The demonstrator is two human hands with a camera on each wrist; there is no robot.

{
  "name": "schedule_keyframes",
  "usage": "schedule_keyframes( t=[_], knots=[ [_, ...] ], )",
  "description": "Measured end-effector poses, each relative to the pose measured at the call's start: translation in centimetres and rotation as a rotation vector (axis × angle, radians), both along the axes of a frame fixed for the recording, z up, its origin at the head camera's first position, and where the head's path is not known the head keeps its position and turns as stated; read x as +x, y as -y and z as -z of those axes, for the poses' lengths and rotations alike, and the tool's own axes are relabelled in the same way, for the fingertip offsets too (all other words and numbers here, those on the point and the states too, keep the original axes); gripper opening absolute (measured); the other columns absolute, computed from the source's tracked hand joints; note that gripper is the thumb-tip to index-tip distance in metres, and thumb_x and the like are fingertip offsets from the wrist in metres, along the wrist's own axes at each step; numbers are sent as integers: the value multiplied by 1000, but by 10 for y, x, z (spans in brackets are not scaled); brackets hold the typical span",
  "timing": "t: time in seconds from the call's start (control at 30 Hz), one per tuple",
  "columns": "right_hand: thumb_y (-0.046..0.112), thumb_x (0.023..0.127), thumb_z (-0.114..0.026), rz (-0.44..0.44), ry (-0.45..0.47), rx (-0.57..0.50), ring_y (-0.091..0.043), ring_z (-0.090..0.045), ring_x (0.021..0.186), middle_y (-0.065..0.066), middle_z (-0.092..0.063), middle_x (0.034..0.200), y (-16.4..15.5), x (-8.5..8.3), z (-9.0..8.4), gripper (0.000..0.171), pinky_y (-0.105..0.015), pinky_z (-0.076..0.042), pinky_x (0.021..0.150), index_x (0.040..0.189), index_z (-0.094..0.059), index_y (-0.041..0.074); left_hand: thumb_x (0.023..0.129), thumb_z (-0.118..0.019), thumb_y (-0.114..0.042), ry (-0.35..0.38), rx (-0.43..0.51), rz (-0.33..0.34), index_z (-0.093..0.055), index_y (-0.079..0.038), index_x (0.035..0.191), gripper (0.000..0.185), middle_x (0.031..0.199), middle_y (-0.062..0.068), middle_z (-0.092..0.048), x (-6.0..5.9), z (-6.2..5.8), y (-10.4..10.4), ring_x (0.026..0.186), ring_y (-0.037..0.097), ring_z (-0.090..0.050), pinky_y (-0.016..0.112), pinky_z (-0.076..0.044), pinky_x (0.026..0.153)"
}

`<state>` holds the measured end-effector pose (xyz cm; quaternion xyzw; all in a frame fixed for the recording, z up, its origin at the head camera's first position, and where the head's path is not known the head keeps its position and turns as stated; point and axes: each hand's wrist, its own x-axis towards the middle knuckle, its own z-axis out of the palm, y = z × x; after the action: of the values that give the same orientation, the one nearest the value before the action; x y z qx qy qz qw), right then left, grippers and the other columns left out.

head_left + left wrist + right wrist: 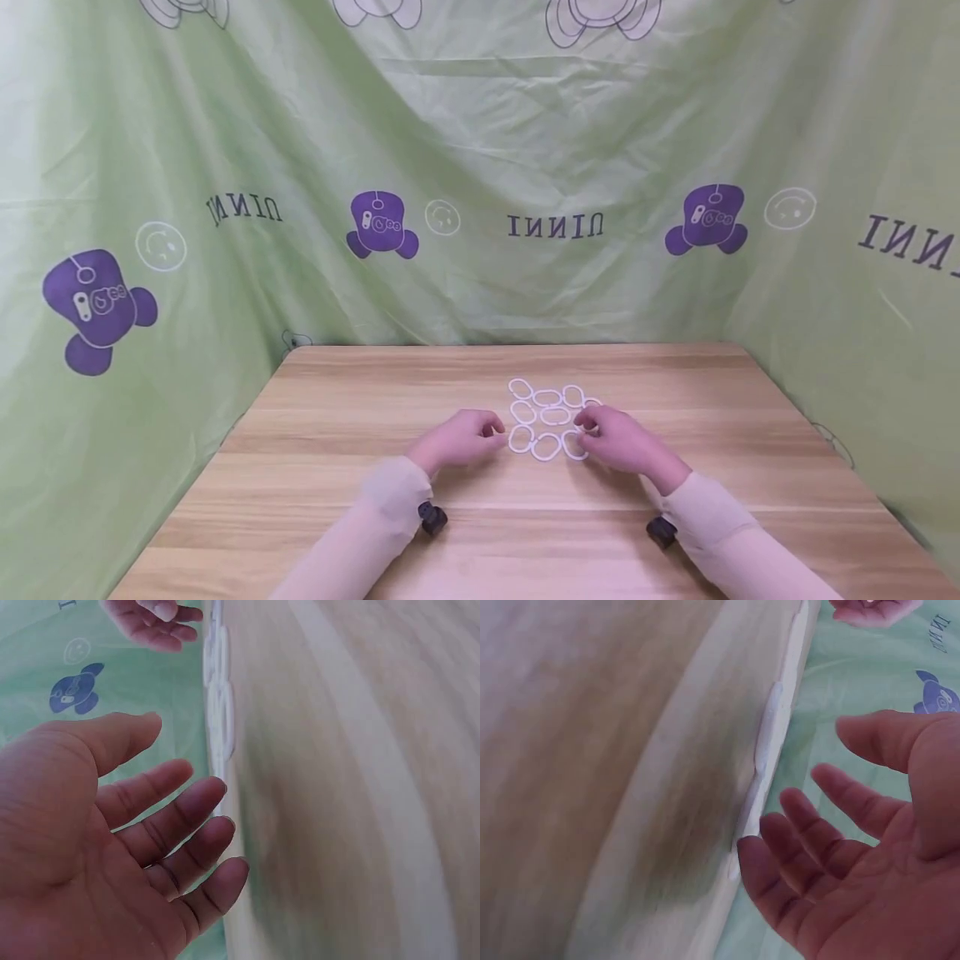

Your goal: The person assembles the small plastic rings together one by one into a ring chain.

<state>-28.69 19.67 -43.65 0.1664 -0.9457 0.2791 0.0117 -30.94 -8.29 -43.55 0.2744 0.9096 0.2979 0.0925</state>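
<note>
Several white oval rings [546,459], like thin chain links, lie flat on the wooden table [480,517] in rough rows that touch or nearly touch. My left hand [461,437] is just left of the lower-left ring, fingers loosely bent and holding nothing. On the other side, my right hand [626,440] hovers over the right-hand rings and partly hides them. Its fingers are spread and relaxed in the right wrist view, close to a white ring [767,727]; contact there cannot be told. The left wrist view shows rings [226,724] edge-on, beyond the fingertips.
A green curtain [480,283] with purple figures and lettering hangs behind the table and on both sides. Small black devices [432,518] sit at both wrists. Thin cables [832,442] show beside the table's edges.
</note>
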Motion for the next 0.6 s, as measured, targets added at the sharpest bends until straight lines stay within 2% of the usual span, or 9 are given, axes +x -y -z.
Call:
schedule_keyframes(
  t=[0.17,0.4,0.6],
  knots=[
    [19,80,-65,-38,3,41,-19,-54,86,-4,-59,91,4,-8,4,23,-41,-43,81,101,-63,8,87,-59,-32,-3,-6,13,-60,-16,99,20,78,-5,-56,-6,6,-10,69,10,-53,26,-43,64],
    [18,80,-66,-103,25,115,-17,-49,76,-3,-55,83,11,-16,5,22,-39,-43,74,99,-64,6,86,-61,-31,-5,-30,14,-60,-13,99,22,76,-5,-57,-16,10,-22,68,9,-54,25,-44,63],
    [13,77,-67,-121,15,154,-14,-48,68,3,-55,73,17,-23,1,10,-33,-42,66,87,-65,11,85,-63,-27,-43,-63,12,-60,-12,97,20,73,-6,-56,-27,13,-31,66,9,-52,24,-43,62]
  ],
)
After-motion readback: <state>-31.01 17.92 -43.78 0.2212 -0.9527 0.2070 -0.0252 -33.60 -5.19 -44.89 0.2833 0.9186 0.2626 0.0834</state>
